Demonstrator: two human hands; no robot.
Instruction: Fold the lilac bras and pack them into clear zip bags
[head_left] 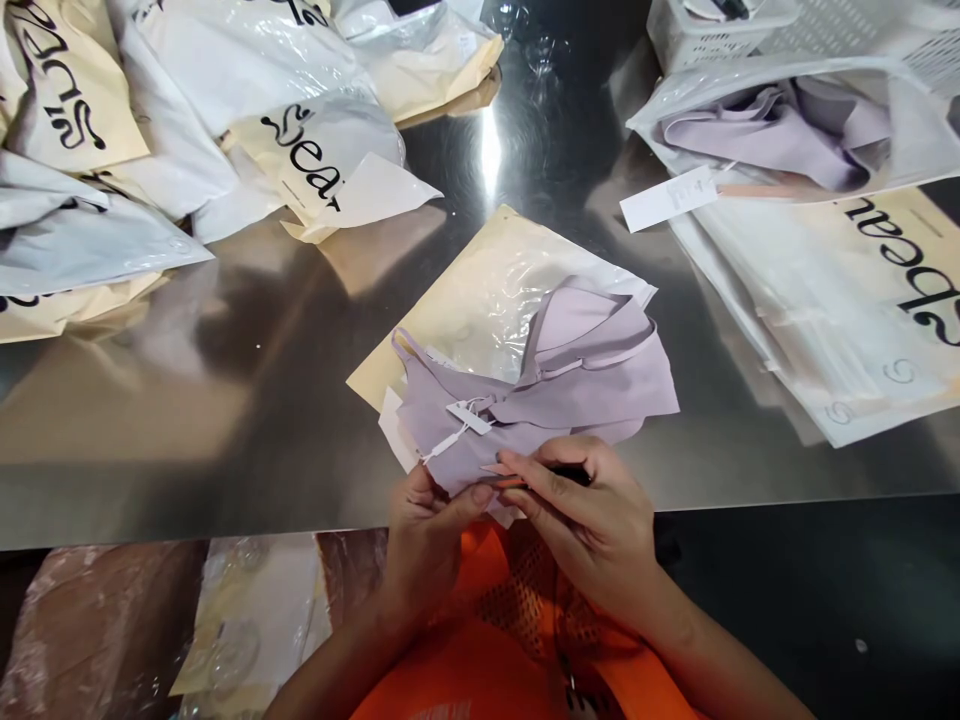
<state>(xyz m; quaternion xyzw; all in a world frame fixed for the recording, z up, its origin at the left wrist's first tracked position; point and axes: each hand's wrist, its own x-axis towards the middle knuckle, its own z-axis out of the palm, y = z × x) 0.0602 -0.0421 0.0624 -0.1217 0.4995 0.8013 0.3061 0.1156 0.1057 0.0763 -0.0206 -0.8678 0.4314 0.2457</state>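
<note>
A lavender bra [600, 370] lies partly folded at the table's front edge, on top of a cream and clear plastic bag [487, 270]. White tags [469, 417] hang from it on a thin white string. My left hand [431, 530] is closed on the bra's near edge, pinching the fabric between thumb and fingers. Just to the right, my right hand [592, 520] is closed around small thread snips [514, 482] with a dark handle, their pointed blades against the fabric near my left thumb. The fingers hide most of the handle.
Packed plastic bags [300, 140] with black lettering are heaped at the back left. On the right, an open bag with another lavender garment [772, 130] rests over stacked bags [840, 320]. Behind it stands a white basket [712, 40]. Below the table's edge lies more plastic packaging [255, 610].
</note>
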